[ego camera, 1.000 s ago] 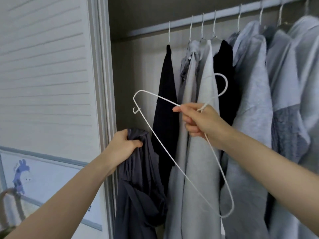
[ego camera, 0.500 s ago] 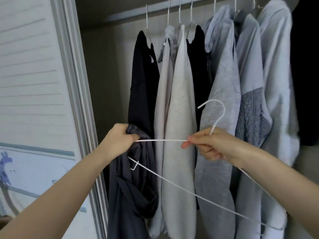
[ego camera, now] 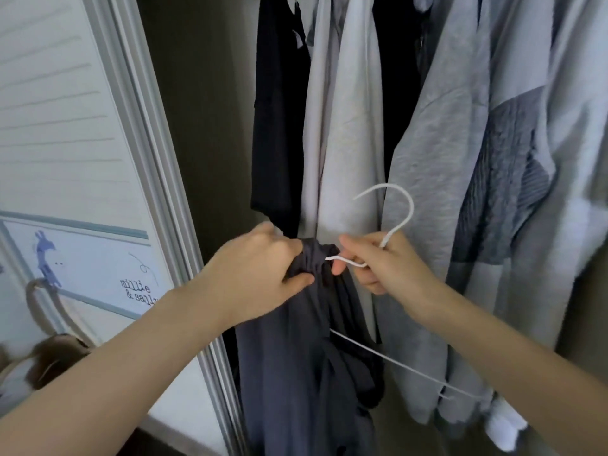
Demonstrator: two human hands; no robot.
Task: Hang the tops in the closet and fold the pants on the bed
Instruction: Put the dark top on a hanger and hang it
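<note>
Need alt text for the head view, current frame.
Left hand grips a dark grey top while the right hand feeds a white wire hanger into it, in front of tops hanging in the closet.

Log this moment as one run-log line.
step: threading hanger into top | left hand: grips dark grey top | right hand: holds white hanger | hanger: not on rail

Hanger (ego camera: 399, 205) right of the bunched top (ego camera: 306, 357), hung clothes (ego camera: 437, 143) behind both.
</note>
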